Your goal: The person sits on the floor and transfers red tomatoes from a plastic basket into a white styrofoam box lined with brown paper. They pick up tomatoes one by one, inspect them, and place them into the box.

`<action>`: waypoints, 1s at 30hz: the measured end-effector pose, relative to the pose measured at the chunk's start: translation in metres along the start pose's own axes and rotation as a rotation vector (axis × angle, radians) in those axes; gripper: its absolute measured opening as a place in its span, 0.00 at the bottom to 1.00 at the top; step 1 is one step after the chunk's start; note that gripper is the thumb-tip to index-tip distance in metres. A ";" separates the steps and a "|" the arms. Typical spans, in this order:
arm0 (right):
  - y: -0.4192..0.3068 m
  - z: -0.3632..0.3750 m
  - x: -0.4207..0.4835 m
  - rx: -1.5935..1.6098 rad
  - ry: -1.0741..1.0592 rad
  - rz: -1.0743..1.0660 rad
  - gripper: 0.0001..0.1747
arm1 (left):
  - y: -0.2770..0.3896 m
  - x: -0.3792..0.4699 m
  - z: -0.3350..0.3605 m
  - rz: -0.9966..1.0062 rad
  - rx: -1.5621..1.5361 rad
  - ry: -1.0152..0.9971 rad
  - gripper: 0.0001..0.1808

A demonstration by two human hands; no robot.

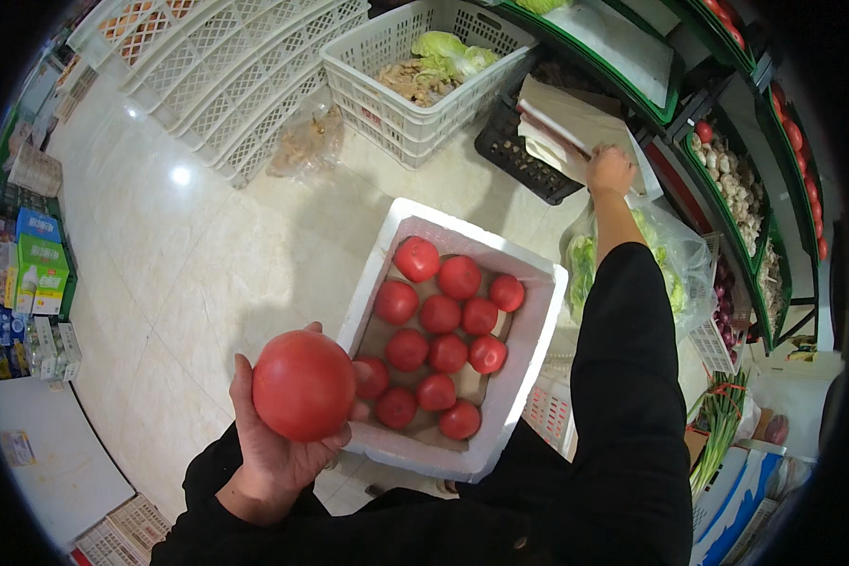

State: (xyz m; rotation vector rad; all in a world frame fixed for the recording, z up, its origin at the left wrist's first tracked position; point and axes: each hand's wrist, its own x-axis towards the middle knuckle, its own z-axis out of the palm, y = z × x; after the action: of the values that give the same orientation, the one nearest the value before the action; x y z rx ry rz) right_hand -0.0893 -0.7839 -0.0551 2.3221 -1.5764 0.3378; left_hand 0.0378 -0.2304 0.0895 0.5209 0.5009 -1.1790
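Note:
A large red tomato rests in my left hand, palm up, with the fingers curled around it. Beside it, a white foam box holds several tomatoes on a brown liner. My right hand reaches to the upper right, its fingers at the edge of some paper or cardboard sheets lying over a black plastic crate. Whether the fingers grip the sheets is not clear. Just below that hand is a clear plastic bag of leafy cabbages.
White plastic crates at the top hold cabbage leaves and brown scraps. Stacked white crates stand to their left, near a clear bag. Green shelves with garlic and tomatoes line the right. Spring onions lie at lower right.

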 end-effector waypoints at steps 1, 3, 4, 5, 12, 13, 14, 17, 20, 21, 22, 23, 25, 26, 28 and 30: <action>0.003 -0.002 0.002 0.060 0.042 0.029 0.11 | -0.001 0.001 0.000 -0.007 -0.018 -0.023 0.44; 0.013 -0.015 0.008 0.172 0.135 0.055 0.09 | -0.003 0.002 0.001 0.002 0.010 -0.028 0.43; 0.020 -0.024 0.011 0.224 0.186 0.051 0.09 | -0.004 0.001 0.002 -0.011 -0.007 -0.052 0.43; 0.026 -0.035 0.014 0.269 0.235 0.053 0.08 | -0.005 0.000 0.003 -0.001 0.019 -0.048 0.43; 0.043 -0.126 -0.037 0.354 0.461 -0.193 0.04 | -0.004 -0.011 0.003 0.059 0.081 -0.080 0.41; 0.042 -0.143 -0.051 0.333 0.480 -0.278 0.03 | -0.002 -0.014 0.002 0.071 0.082 -0.098 0.40; 0.041 -0.159 -0.071 0.332 0.489 -0.359 0.02 | 0.001 -0.016 0.000 0.074 0.092 -0.101 0.40; 0.025 -0.194 -0.161 0.355 0.454 -0.587 0.06 | 0.013 -0.025 -0.005 0.089 0.085 -0.186 0.40; 0.002 -0.210 -0.267 0.375 0.211 -0.698 0.06 | 0.029 -0.029 -0.009 0.116 0.048 -0.254 0.42; -0.006 -0.210 -0.302 0.346 0.168 -0.730 0.05 | 0.035 -0.031 -0.010 0.156 0.058 -0.253 0.43; -0.012 -0.209 -0.335 0.324 0.030 -0.745 0.05 | 0.041 -0.034 -0.012 0.142 0.014 -0.314 0.44; -0.018 -0.206 -0.364 0.296 -0.099 -0.757 0.05 | 0.046 -0.035 -0.013 0.128 -0.028 -0.347 0.44; -0.035 -0.194 -0.414 0.304 -0.114 -0.804 0.06 | 0.056 -0.041 -0.015 0.140 -0.065 -0.386 0.45; -0.044 -0.187 -0.437 0.312 -0.120 -0.808 0.07 | 0.061 -0.043 -0.016 0.166 -0.059 -0.397 0.45; -0.059 -0.178 -0.480 0.229 -0.260 -0.749 0.09 | 0.069 -0.049 -0.018 0.212 -0.055 -0.421 0.45; -0.063 -0.172 -0.504 0.249 -0.360 -0.808 0.11 | 0.076 -0.055 -0.021 0.248 -0.058 -0.450 0.46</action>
State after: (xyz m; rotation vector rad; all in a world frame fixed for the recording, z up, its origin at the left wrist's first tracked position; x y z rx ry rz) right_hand -0.2184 -0.2640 -0.0873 3.0957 -0.6010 -0.0950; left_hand 0.0917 -0.1552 0.1163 0.2460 0.0799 -0.9998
